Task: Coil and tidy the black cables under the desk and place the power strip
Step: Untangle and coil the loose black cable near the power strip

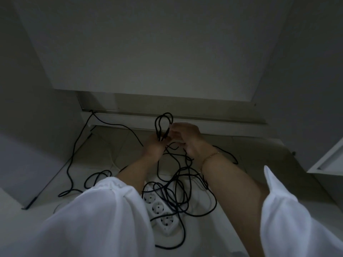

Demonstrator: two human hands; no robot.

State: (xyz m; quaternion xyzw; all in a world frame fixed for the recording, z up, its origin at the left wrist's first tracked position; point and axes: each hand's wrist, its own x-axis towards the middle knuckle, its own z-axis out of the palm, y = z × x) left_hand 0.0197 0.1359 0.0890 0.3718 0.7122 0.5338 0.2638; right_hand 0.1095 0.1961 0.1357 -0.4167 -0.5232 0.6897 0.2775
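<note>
A small loop of black cable (pixel 163 121) stands up above my hands, near the back wall under the desk. My left hand (pixel 155 145) grips the base of that loop. My right hand (pixel 187 135) pinches the cable beside it, fingers curled toward the left hand. From both hands the black cable falls into a loose tangle (pixel 182 190) on the floor. A white power strip (pixel 159 207) with round sockets lies on the floor under the tangle, between my forearms. Another stretch of black cable (pixel 78 145) runs from the back left corner down to loops on the floor.
The underside of the white desk (pixel 157 43) hangs overhead. Side panels close in at left (pixel 33 127) and right (pixel 306 89). A white drawer edge (pixel 326 160) juts in at the right. A skirting ledge (pixel 213 127) runs along the back. The light is dim.
</note>
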